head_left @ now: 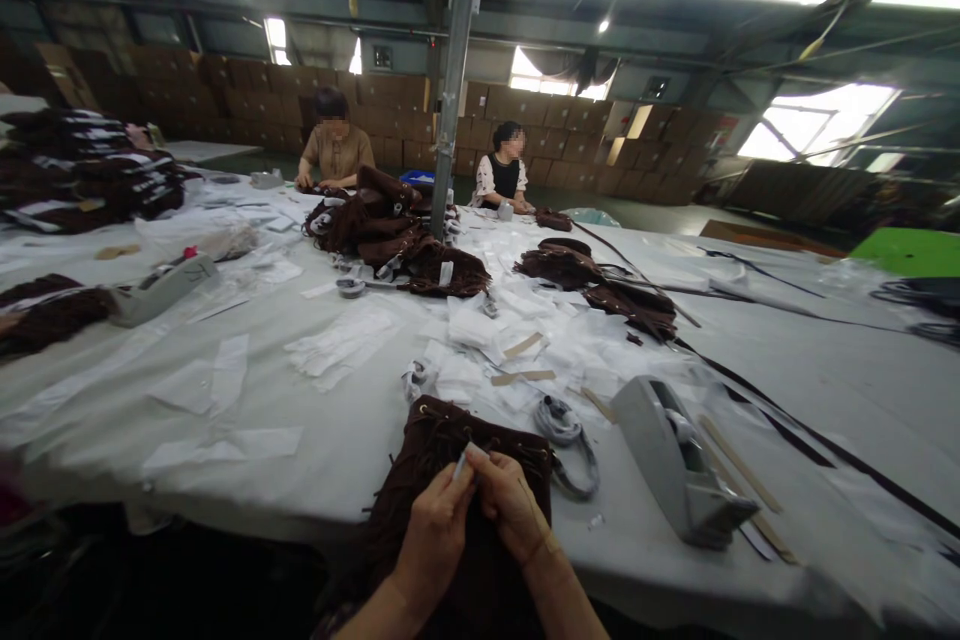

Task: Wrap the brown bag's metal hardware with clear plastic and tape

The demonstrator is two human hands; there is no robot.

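A dark brown fringed bag (427, 440) with metal eyelets along its top edge lies at the near edge of the white-covered table. Over it, my left hand (439, 525) and my right hand (510, 500) meet, fingertips pinched together. Between them is a small white strip (461, 463), its upper end sticking out above the fingers. Both hands appear to grip it. A wrapped grey strap (559, 420) lies beside the bag's upper right corner, its loop trailing down the right side.
A grey tape dispenser (675, 465) stands to the right, another (165, 290) at the left. White papers (345, 345) and brown bags (442, 265) cover the middle. Two people sit across the table, near a metal post (451, 80).
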